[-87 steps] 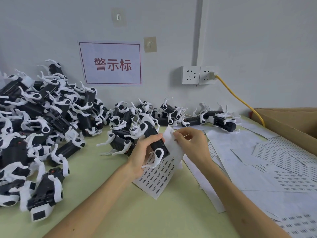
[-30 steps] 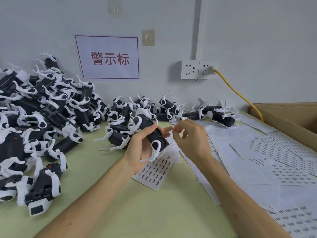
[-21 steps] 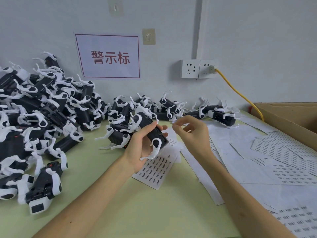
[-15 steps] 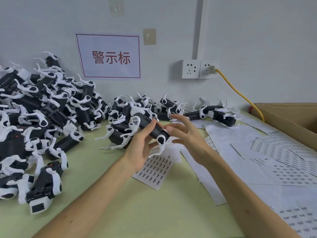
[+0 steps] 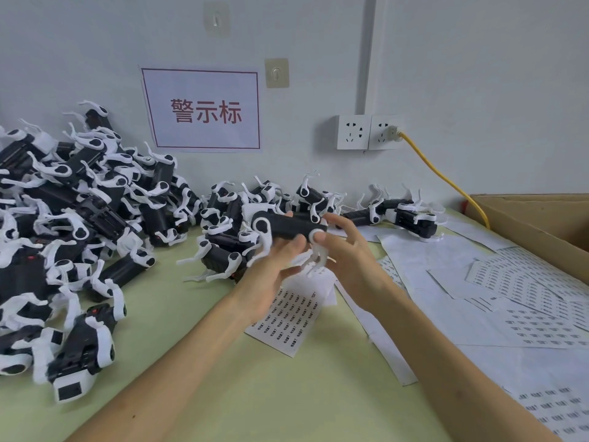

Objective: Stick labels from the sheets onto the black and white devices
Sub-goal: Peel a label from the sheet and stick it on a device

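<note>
So the left hand has one black and white device gripped from below, thumb up on the front face and fingers wrapped round the back. It's held level, lifted off the worktop about mid-width and toward the back edge. The right hand isn't really grabbing anything: its fingers are pretty straight and spread, and the thumb tip sits on the white round joint at the device's right end.

Right under both hands there's a label sheet lying flat, with rows of small printed labels. More sheets overlap each other all along the right side of the worktop, up to a cardboard box at the right edge.

A big pile of devices takes up the left edge and back-left corner, with a smaller bunch along the back edge. On the wall there's a red-lettered sign and a double socket with a yellow cable plugged in.
</note>
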Tool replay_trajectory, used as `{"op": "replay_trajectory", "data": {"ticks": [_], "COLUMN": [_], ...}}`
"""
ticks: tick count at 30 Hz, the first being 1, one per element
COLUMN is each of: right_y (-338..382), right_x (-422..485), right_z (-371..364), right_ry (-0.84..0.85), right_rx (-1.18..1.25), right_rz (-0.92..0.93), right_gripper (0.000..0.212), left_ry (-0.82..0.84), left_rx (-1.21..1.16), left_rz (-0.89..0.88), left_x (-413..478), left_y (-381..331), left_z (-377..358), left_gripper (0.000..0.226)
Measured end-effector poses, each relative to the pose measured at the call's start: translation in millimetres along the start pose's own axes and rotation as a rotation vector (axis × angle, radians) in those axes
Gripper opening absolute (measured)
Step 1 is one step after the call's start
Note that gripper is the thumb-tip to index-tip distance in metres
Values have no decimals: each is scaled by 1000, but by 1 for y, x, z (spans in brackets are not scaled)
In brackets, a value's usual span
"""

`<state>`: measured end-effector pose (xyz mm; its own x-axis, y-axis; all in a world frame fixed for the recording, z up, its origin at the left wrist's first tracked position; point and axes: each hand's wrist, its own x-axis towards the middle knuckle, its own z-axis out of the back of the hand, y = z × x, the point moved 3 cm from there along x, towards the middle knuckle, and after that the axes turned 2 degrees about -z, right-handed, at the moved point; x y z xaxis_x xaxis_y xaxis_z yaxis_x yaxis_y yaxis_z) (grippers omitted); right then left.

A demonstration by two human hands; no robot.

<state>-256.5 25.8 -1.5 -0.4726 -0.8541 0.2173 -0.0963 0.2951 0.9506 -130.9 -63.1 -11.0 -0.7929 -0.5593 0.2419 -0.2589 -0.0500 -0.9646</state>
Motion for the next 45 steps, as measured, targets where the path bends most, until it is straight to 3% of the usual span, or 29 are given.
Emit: {"op": "replay_trajectory", "data": {"ticks": [4, 5, 9, 11, 13, 16, 21, 25, 28, 30, 33, 35, 38, 41, 45], "right_y": [7, 9, 15, 16, 16, 15, 17, 15, 13, 13, 14, 13, 14, 21, 27], "right_x": [-1, -2, -4, -4, -4, -6, -4, -3, -4, -5, -5, -3, -3, -4, -5], "right_z": [8, 10, 16, 17, 15, 15, 21, 14, 9, 8, 11, 14, 17, 24, 27], "right_ry": [-45, -50, -59, -73, -80, -78, -43, 48, 34, 10, -90, -166, -311, -461, -343], "right_rx": [229, 267, 291, 265, 237, 292, 379, 228, 57, 2, -112, -182, -323, -237, -94], "right_rz": [-40, -42, -50, -49, -55, -53, -3, -40, -97, -106, -78, -48, 74, 202, 116], "right_gripper": [71, 68, 29, 35, 43, 21, 22, 24, 43, 50, 52, 43, 30, 12, 24], "left_ry": [0, -27, -75, -58, -42, -29, -65, 44, 81, 74, 213, 223, 126, 19, -37], "left_rx": [246, 280, 229, 134, 88, 217, 141, -154, -226, -100, -107, -163, -188, -241, -311], "left_rz": [22, 20, 61, 71, 73, 49, 83, 97, 122, 144, 223, 244, 242, 220, 157], "left_x": [-1, 0, 4, 4, 4, 5, 6, 4, -3, 0, 0, 1, 0, 1, 2], "left_y": [10, 13, 11, 10, 11, 14, 14, 8, 9, 16, 16, 16, 19, 16, 9], "left_z": [-2, -1, 7, 9, 8, 7, 6, 4, 6, 14, 4, -2, -4, -1, 1], "left_gripper": [61, 51, 18, 15, 15, 14, 19, 54, 40, 56, 46, 50, 51, 51, 46]}}
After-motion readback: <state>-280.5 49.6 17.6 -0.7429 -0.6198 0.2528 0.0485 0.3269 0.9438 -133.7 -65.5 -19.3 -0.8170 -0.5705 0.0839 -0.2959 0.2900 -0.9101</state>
